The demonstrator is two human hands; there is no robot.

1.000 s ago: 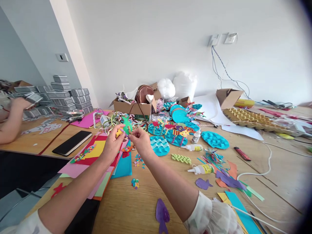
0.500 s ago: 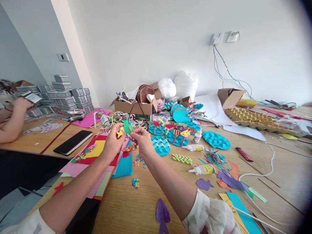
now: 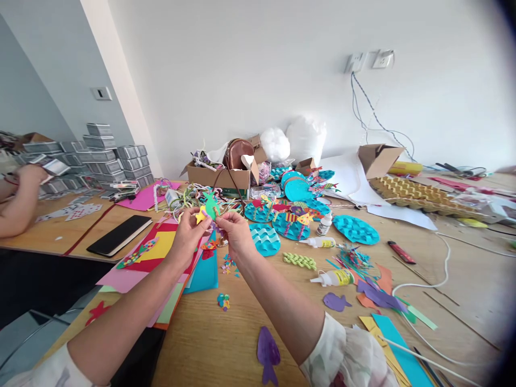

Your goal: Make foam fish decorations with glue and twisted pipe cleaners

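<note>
Both hands meet in front of me, raised above the table. My left hand pinches a small paper piece with a green cutout and a yellow star on it. My right hand has its thumb and forefinger closed on the right side of the same piece. Purple bits show below, between the hands, partly hidden by the fingers. Beneath and left of them lie coloured paper sheets with a dotted fish cutout.
Blue wavy discs, glue bottles and purple fish cutouts lie to the right. Behind stands a cardboard box with a brown bag. A black notebook and stacked card boxes are left, near another person's hand.
The view has shifted slightly. The yellow star between my hands shows more plainly and the green cutout is turned a little. Both hands keep their hold.
</note>
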